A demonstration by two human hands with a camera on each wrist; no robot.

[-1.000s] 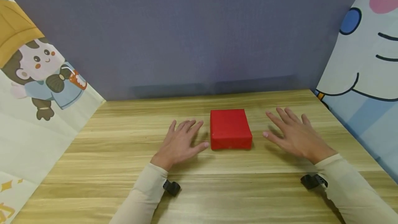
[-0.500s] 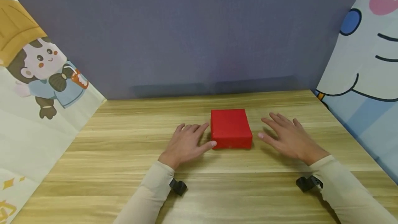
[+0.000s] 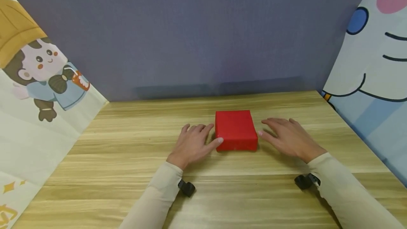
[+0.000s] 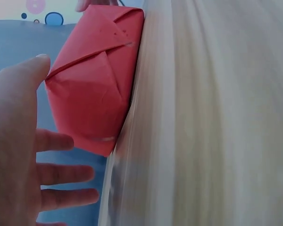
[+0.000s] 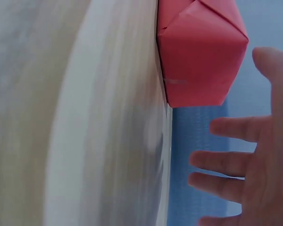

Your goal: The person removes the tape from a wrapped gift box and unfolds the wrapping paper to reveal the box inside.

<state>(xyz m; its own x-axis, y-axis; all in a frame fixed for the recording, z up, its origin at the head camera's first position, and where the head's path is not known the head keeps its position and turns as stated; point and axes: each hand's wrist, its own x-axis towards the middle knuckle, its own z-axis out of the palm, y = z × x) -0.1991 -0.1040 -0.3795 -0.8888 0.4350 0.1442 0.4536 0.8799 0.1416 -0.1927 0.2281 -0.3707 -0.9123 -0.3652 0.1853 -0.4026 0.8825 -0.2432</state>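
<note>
A box wrapped in red paper point(image 3: 236, 126) lies flat on the wooden table, between the two hands. At its left side is my left hand point(image 3: 193, 145), fingers spread, with the thumb tip overlapping the box's near left corner in the head view. My right hand point(image 3: 290, 139) hovers at the right side, its thumb tip right at the box's edge and its fingers extended. Folded paper flaps show on the red box point(image 4: 96, 80) in the left wrist view. In the right wrist view a gap shows between the fingers and the box point(image 5: 200, 61).
The wooden table point(image 3: 133, 172) runs back to a grey-blue partition point(image 3: 203, 34). Cartoon-printed panels point(image 3: 35, 144) flank it on both sides. A small black camera point(image 3: 187, 188) sits at the left wrist, another black camera point(image 3: 304, 181) at the right.
Both hands have moved inward toward the red box, the left going right and the right going left. The box stays in place.
</note>
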